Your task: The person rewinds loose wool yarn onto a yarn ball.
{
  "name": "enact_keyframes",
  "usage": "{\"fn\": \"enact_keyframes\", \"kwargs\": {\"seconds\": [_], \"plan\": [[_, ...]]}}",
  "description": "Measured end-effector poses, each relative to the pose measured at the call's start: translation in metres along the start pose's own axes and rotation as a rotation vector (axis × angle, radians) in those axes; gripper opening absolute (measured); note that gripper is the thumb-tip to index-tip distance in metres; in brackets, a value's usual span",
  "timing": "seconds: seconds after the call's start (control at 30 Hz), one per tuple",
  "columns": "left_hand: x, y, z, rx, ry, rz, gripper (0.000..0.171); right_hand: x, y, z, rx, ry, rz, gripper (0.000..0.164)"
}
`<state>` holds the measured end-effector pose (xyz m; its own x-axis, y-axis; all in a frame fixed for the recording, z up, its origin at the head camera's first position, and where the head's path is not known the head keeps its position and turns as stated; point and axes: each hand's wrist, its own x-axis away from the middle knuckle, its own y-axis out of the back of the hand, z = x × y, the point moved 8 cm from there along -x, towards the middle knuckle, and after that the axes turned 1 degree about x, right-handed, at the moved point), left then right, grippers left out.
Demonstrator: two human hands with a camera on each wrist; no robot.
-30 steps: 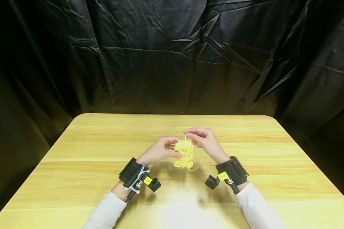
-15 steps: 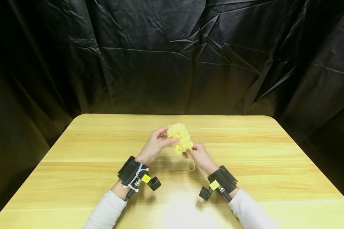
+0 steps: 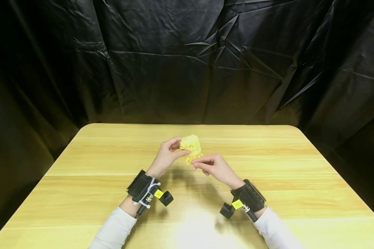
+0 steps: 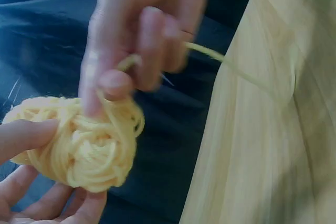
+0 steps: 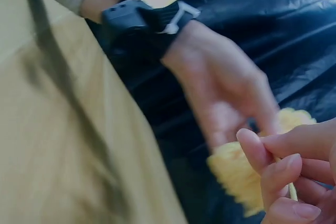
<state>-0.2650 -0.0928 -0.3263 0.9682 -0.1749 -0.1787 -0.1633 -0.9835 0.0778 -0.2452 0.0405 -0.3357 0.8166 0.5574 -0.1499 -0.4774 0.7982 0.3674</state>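
Note:
A small skein of yellow yarn point(image 3: 190, 144) is held up above the table by my left hand point(image 3: 166, 155), its thumb on one side and the fingers behind. My right hand point(image 3: 216, 168) is at the skein's lower right end and pinches a strand of yarn point(image 5: 292, 191) between thumb and fingers. In the left wrist view the loose yarn tail point(image 4: 239, 71) runs from the right hand out over the table. Wound loops point(image 4: 94, 150) at the skein's end face that camera. Part of the skein is hidden behind the fingers.
The light wooden table point(image 3: 112, 197) lies under both hands, with a bright glare spot near its front edge. Black sheeting point(image 3: 162, 86) hangs behind it. Each wrist wears a black strap with a small camera point(image 3: 227, 210).
My right hand has come down from the skein's top to its lower end. The skein has risen and shifted left in my left hand.

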Motion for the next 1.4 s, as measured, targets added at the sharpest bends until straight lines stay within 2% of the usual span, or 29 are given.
{"fn": "enact_keyframes", "kwargs": {"seconds": [0.27, 0.5, 0.67, 0.8, 0.9, 1.0, 1.13, 1.3, 1.4], "plan": [[0.001, -0.011, 0.006, -0.093, 0.05, 0.144, 0.039, -0.001, 0.019, 0.022, -0.013, 0.024, -0.059, 0.021], [0.006, -0.023, 0.005, -0.164, 0.047, 0.303, 0.035, -0.004, 0.031, 0.029, -0.074, 0.078, -0.129, 0.021], [0.01, -0.031, 0.0, -0.132, 0.024, 0.411, 0.036, -0.008, 0.039, 0.023, -0.114, 0.084, -0.196, 0.023], [0.012, -0.034, -0.006, -0.081, 0.003, 0.458, 0.037, -0.01, 0.039, 0.007, -0.17, 0.025, -0.221, 0.023], [0.011, -0.033, -0.007, -0.039, -0.004, 0.446, 0.038, -0.01, 0.034, -0.008, -0.207, -0.044, -0.22, 0.024], [0.009, -0.028, -0.008, -0.008, -0.011, 0.381, 0.04, -0.009, 0.028, -0.021, -0.221, -0.088, -0.222, 0.024], [0.005, -0.02, -0.008, 0.007, -0.01, 0.274, 0.04, -0.006, 0.02, -0.029, -0.216, -0.099, -0.216, 0.022], [0.002, -0.012, -0.006, 0.047, 0.014, 0.169, 0.04, -0.003, 0.008, -0.032, -0.24, -0.092, -0.158, 0.021], [0.001, -0.008, -0.007, 0.079, -0.012, 0.117, 0.038, -0.002, 0.001, -0.031, -0.242, -0.088, -0.126, 0.021]]}}
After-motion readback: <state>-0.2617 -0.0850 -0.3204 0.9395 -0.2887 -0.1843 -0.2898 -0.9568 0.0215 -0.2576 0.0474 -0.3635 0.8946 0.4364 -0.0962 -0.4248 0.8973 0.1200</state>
